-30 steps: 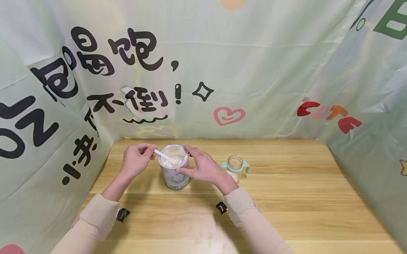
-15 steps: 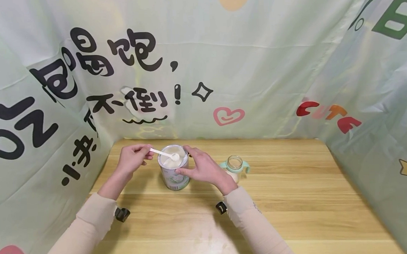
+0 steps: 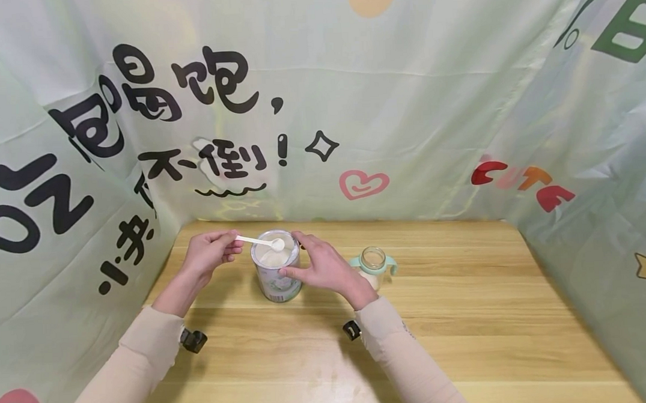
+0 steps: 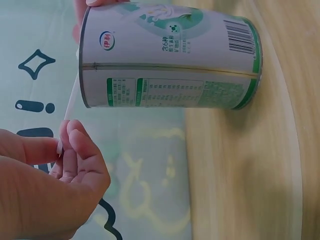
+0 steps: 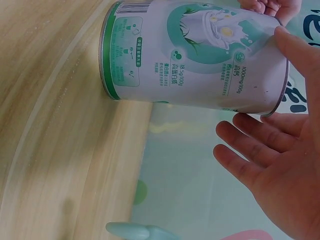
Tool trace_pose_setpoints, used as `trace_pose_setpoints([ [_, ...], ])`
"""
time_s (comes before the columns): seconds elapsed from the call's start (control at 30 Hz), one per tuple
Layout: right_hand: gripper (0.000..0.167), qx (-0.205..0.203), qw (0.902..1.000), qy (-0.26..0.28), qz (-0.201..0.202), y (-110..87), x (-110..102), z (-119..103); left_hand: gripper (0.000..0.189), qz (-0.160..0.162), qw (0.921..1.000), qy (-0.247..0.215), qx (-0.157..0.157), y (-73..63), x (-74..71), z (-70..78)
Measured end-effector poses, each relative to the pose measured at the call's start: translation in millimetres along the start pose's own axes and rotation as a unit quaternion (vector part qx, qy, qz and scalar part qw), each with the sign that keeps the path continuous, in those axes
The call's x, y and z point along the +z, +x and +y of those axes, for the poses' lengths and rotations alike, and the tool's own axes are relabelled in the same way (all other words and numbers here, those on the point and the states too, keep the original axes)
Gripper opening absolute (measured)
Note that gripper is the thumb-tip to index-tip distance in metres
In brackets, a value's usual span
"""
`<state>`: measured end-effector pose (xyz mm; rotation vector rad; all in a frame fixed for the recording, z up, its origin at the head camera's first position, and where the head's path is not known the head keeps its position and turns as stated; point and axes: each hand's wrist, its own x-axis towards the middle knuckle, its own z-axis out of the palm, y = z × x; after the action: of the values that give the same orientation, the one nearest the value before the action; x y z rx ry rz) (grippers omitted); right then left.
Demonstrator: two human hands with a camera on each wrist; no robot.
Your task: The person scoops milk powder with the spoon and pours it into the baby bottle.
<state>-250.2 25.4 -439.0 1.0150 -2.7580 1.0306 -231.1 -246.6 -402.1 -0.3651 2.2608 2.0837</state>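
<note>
White scoop (image 3: pixel 260 242), pale can (image 4: pixel 170 60) printed green

Premises appear to be a fabric-walled booth. Printed curtains (image 3: pixel 427 119) bearing Chinese lettering (image 3: pixel 229 160) enclose the wood-grain tabletop (image 3: pixel 458 328) on three sides.

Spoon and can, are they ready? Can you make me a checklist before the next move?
1. Spoon pinched by the left hand: ok.
2. Spoon's bowl over the mouth of the can: ok.
3. Can upright, with the right hand against it: ok.
4. Spoon filled level: cannot tell, too small.
5. Bottle upright and uncapped: ok.
6. Bottle in full sight: not ok, the right wrist hides part.
</note>
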Motion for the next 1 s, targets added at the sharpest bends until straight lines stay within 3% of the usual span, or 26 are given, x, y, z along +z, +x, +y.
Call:
trace_pose_setpoints([
  [0.37, 0.085, -0.004, 1.0000, 0.009, 0.000, -2.4, -2, 0, 0.044, -0.001, 0.9999, -0.012, 0.000, -0.3, -0.3, 3.0],
  [0.67, 0.090, 0.018, 0.9997, 0.016, 0.004, -5.8, -6, 2, 0.042, 0.001, 0.9999, -0.013, 0.008, 0.1, 1.9, 9.7],
  [1.0, 0.081, 0.022, 0.9995, -0.002, 0.022, -7.5, -17, 3, 0.044, -0.008, 0.9995, -0.021, 0.020, 0.9, 5.5, 16.6],
])
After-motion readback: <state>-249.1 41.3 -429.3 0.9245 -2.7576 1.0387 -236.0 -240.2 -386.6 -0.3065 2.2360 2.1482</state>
